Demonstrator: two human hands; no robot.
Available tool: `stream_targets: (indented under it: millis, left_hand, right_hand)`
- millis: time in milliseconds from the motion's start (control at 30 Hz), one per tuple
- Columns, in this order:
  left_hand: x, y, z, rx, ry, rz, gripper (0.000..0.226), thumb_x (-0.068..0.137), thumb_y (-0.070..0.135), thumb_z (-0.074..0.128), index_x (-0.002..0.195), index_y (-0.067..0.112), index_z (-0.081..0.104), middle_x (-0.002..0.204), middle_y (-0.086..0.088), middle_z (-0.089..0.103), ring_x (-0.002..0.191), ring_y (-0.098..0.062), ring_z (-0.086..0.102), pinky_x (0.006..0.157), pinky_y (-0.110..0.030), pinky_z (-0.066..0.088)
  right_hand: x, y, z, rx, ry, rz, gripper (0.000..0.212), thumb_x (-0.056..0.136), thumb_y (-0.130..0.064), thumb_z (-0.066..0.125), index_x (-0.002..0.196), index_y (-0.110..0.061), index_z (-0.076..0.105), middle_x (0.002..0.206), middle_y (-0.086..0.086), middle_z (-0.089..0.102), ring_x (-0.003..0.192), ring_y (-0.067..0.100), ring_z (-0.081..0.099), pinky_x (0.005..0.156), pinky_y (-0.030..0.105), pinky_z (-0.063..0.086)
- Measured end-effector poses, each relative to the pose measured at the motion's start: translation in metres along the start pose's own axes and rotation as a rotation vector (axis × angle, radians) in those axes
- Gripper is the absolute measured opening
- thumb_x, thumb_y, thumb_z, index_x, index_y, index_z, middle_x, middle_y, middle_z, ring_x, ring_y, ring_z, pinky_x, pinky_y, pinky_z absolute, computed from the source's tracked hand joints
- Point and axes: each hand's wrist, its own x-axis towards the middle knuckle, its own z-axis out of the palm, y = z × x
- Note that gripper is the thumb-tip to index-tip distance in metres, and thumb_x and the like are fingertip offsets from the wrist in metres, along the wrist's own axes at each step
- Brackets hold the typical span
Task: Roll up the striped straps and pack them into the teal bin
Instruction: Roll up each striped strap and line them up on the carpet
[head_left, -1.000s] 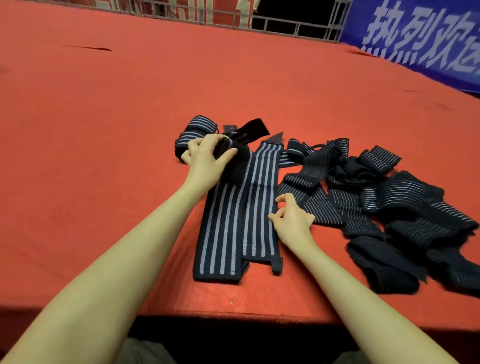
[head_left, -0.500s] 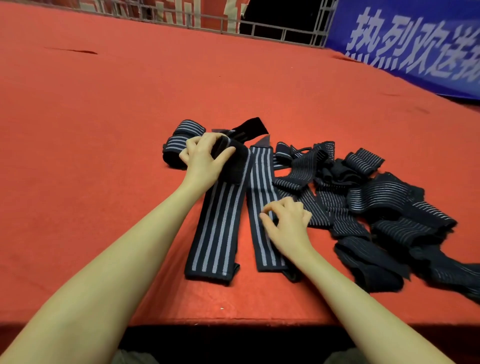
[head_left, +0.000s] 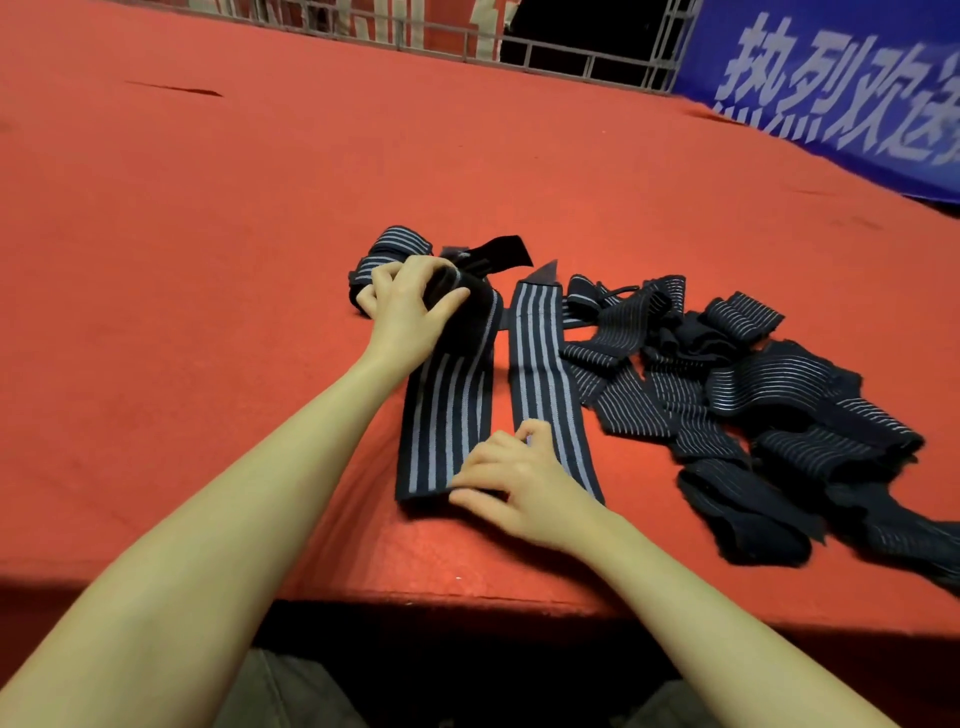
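Striped straps lie on the red table, toward its near edge and right of the middle. Two of them are laid out flat side by side, running from the near edge away from the person: the left strap and the right strap, with a narrow strip of red cloth showing between them. The left hand grips the far end of the left strap, fingers and thumb curled round a dark rolled-over part of it. The right hand rests at the near ends of both straps; its thumb and forefinger pinch the near right corner of the left strap, while the other fingers curl onto the right strap. Just beyond the left hand sits a rolled strap, touching a black tab. A loose pile of straps spreads toward the table's right edge, just beside the right strap. A blue banner with white characters stands at the far right corner, and a metal railing runs along the far edge.
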Motion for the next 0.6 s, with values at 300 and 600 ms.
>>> stream_targets:
  millis: [300, 600]
  left_hand:
    - [-0.001, 0.008, -0.009, -0.028, -0.007, 0.050, 0.022, 0.090, 0.034, 0.062, 0.109, 0.024, 0.060, 0.111, 0.024, 0.051, 0.116, -0.014, 0.033, 0.093, -0.035, 0.016]
    - [-0.015, -0.005, -0.007, -0.028, -0.005, 0.068, 0.023, 0.087, 0.040, 0.062, 0.105, 0.027, 0.061, 0.109, 0.026, 0.054, 0.114, -0.016, 0.037, 0.088, -0.037, 0.018]
  right_hand:
    - [0.005, 0.003, -0.018, 0.156, 0.024, 0.096, 0.037, 0.087, -0.050, 0.048, 0.078, -0.025, 0.074, 0.093, -0.016, 0.065, 0.097, 0.006, 0.048, 0.090, 0.033, 0.019]
    - [0.041, 0.021, -0.009, 0.139, 0.401, 0.485, 0.035, 0.089, -0.030, 0.053, 0.122, -0.021, 0.058, 0.121, -0.006, 0.055, 0.114, 0.015, 0.045, 0.093, 0.030, 0.024]
